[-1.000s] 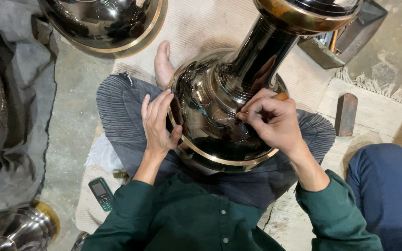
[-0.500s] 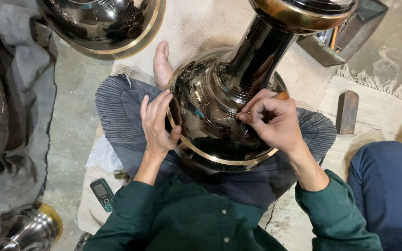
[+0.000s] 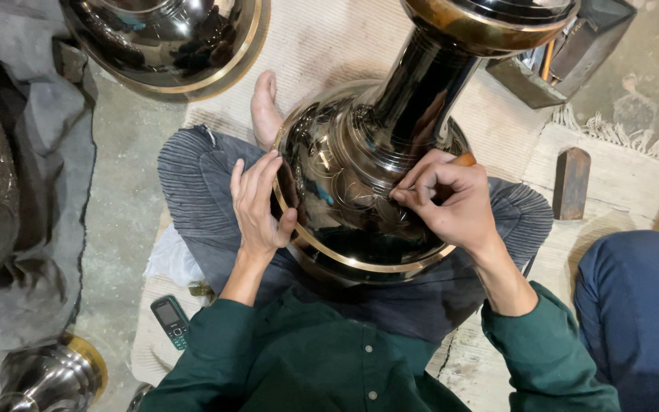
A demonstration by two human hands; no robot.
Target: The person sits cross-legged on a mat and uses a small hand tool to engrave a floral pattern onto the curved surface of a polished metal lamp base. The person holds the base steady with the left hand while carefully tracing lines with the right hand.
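Observation:
A large dark polished metal vase (image 3: 360, 191) with brass bands lies across my lap, its neck pointing away from me. My left hand (image 3: 259, 206) rests flat against the vase's left side, fingers up and thumb on the brass rim. My right hand (image 3: 451, 202) is pinched around a small tool with an orange-brown handle (image 3: 464, 159), its tip pressed to the vase's shoulder. Engraved curved lines show on the surface beside the tool tip.
Another shiny brass-rimmed vessel (image 3: 165, 42) sits at the top left and a smaller one (image 3: 51, 375) at the bottom left. A mobile phone (image 3: 170, 321) lies by my left knee. A metal block (image 3: 571, 183) rests on the mat. Someone's blue-clad knee (image 3: 638, 305) is at right.
The view has shifted very slightly. Both hands stay on the vase in the same places, with the right hand's fingers working the tool in small motions.

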